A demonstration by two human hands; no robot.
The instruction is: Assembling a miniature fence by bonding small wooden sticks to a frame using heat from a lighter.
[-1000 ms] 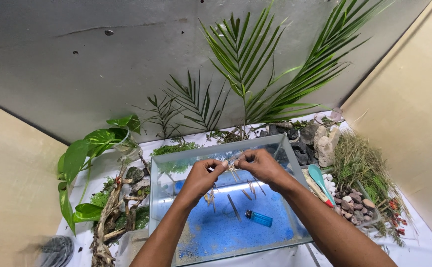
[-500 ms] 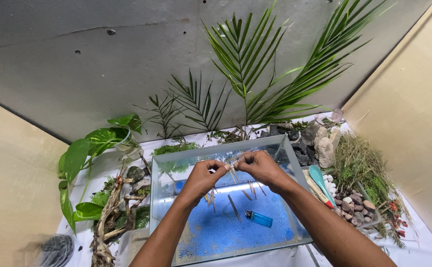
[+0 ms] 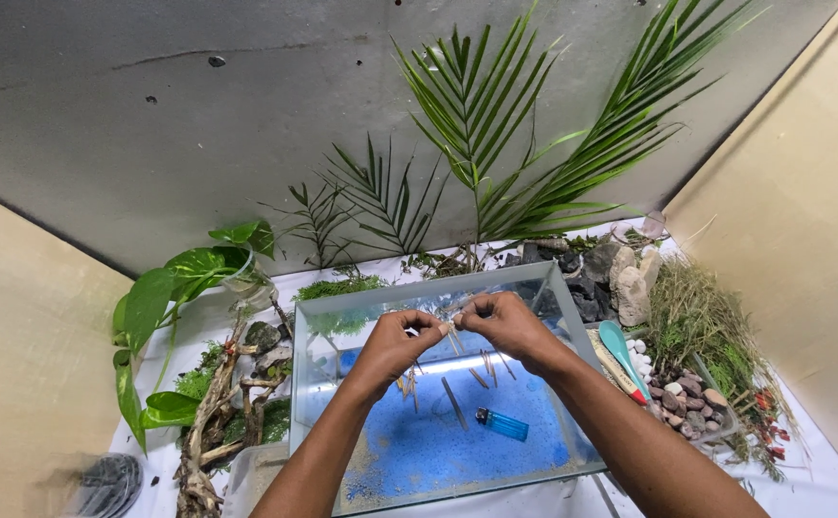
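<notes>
- You've got a thin little stick pinched between both hands, held up over the middle of the glass tank, closer to its back wall than the front.
- Your left hand has thumb and forefinger closed on the stick's left end, other fingers curled in, wrist bent a bit with the forearm coming up from the bottom edge.
- Your right hand is doing the mirror thing: fingertips pinched shut on the right end, knuckles up, forearm running in from the lower right corner.
- The two hands are nearly touching at the fingertips (honestly can't tell if it's one stick or a couple bunched together, too small).
- Below your hands, more short sticks lie scattered on the blue sand, and a blue lighter lies flat there, just right of centre.
- Left of the tank: a pile of driftwood with moss around it, and a big-leafed green plant behind that.
- Right of the tank: dark and pale rocks, a teal scoop, a tray of small pebbles and a clump of dry grass.
- Palm fronds lean against the grey wall at the back.
</notes>
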